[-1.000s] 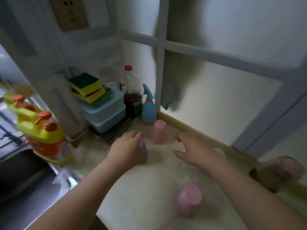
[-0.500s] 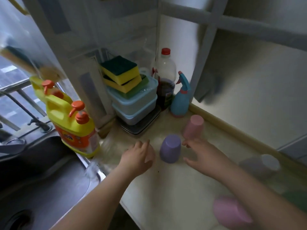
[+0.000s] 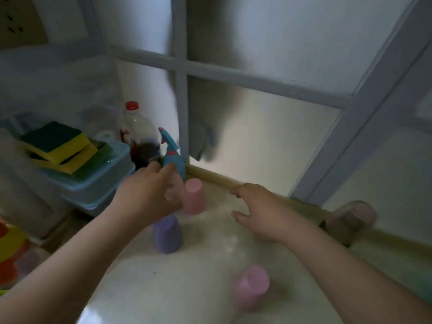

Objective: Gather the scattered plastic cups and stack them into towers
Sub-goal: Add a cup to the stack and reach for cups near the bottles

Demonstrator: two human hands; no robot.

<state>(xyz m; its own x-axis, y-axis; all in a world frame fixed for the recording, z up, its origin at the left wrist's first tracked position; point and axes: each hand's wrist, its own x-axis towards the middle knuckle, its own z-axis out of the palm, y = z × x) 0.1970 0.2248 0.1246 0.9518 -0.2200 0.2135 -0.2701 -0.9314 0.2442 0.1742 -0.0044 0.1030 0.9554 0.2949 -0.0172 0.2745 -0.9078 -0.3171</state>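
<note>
Three upside-down cups stand on the pale counter (image 3: 145,288): a pink cup (image 3: 194,196) near the back wall, a purple cup (image 3: 167,234) in front of it, and a blurred pink cup (image 3: 251,285) closer to me. A greyish cup (image 3: 350,217) sits blurred at the far right by the wall. My left hand (image 3: 149,190) hovers just left of the back pink cup and above the purple one, fingers spread, holding nothing. My right hand (image 3: 258,211) is open to the right of the pink cup, apart from it.
A teal spray bottle (image 3: 174,157) and a red-capped bottle (image 3: 140,136) stand in the corner behind my left hand. Stacked blue containers (image 3: 98,183) with yellow-green sponges (image 3: 58,146) on top are at the left. Yellow detergent bottles (image 3: 9,251) are at the left edge.
My left hand has lifted away from the purple cup and moved back toward the pink cup. My right hand has shifted right. The camera view has swung up and right.
</note>
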